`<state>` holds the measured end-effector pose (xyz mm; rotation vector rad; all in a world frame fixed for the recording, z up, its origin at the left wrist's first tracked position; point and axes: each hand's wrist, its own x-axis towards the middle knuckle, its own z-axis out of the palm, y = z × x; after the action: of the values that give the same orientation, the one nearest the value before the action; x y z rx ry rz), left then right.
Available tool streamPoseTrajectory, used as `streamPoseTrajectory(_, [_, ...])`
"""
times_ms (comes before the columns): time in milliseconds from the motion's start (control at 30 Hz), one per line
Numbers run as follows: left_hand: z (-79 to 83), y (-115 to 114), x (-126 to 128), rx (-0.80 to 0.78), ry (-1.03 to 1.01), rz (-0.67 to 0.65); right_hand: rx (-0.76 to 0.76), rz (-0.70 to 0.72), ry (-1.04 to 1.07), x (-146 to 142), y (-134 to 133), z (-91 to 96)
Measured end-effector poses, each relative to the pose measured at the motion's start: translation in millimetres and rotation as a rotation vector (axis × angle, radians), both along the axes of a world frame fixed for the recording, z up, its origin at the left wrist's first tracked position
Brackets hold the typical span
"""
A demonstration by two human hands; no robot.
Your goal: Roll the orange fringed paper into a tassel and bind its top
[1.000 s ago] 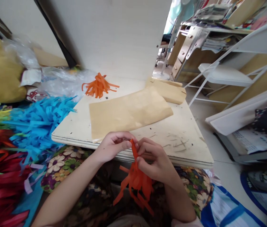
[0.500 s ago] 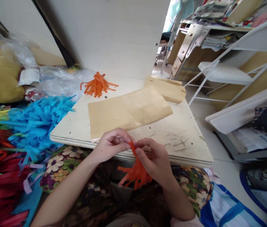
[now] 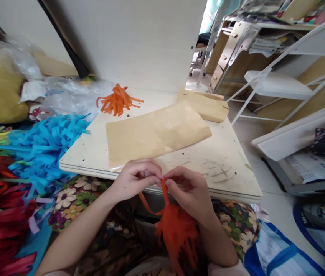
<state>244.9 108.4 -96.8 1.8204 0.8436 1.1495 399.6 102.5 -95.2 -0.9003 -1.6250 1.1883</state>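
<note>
Both hands meet just over the near edge of the white table (image 3: pixel 191 176). My left hand (image 3: pixel 141 178) pinches the narrow top of an orange fringed tassel (image 3: pixel 176 226) between thumb and fingers. From the other side, my right hand (image 3: pixel 187 188) is closed on the same narrow top. The tassel's fringe hangs below the table edge over my lap, with one strip looping out to the left. Beyond my hands lies a flat sheet of brown paper (image 3: pixel 150 134). Another orange tassel (image 3: pixel 119 100) rests at the table's far left.
A folded brown paper piece (image 3: pixel 205 106) lies at the back right. Blue fringe (image 3: pixel 47 145) and red fringe (image 3: pixel 4 234) are heaped left of the table. A white folding chair (image 3: pixel 280 84) stands to the right. A white panel (image 3: pixel 139 46) rises behind the table.
The orange tassel's fringe has swung lower and hangs longer, and a strip now loops out to the left. My fingertips have come closer together at its top.
</note>
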Motion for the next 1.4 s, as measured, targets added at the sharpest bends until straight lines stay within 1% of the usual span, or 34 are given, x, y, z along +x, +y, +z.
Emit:
streamPoseTrajectory(167, [-4.2, -2.1, 1.4, 0.12, 0.073, 0.031, -0.056, 0.027, 0.029, 1.4, -0.1, 0.8])
streamPoseTrajectory(267, [-4.5, -1.6, 0.2, 0.162, 0.089, -0.023, -0.108, 0.059, 0.064, 1.9, 0.9, 0.1])
streamPoseTrajectory(367, [-3.2, -0.5, -1.7, 0.191, 0.132, -0.072, -0.127, 0.064, 0.07, 1.9, 1.3, 0.2])
streamPoseTrajectory(533, [-2.4, -0.3, -3.2, 0.268, 0.258, -0.101, -0.131, 0.038, 0.059, 1.7, -0.2, 0.8])
streamPoseTrajectory(700, [-1.4, 0.6, -3.2, 0.331, 0.332, -0.166, -0.118, 0.028, 0.038, 1.9, -1.3, 0.9])
streamPoseTrajectory(900, [2.0, 2.8, -3.5, 0.359, 0.357, -0.211, -0.063, 0.027, -0.023, 2.9, -3.1, 1.4])
streamPoseTrajectory(1000, [1.4, 3.1, -3.8, 0.349, 0.352, -0.233, -0.043, 0.018, -0.055, 3.0, -4.4, 1.9])
streamPoseTrajectory(1100, [0.6, 2.3, -3.9, 0.297, 0.304, -0.241, -0.012, 0.033, -0.06, 3.4, -4.7, 1.8])
streamPoseTrajectory(1267, [0.1, -1.3, -4.1, 0.178, 0.163, -0.281, 0.099, 0.175, -0.02, 9.0, -0.7, -1.9])
streamPoseTrajectory(1400, [0.9, -3.2, -4.3, 0.116, 0.137, -0.3, 0.238, 0.247, -0.089, 14.9, 2.4, -2.9])
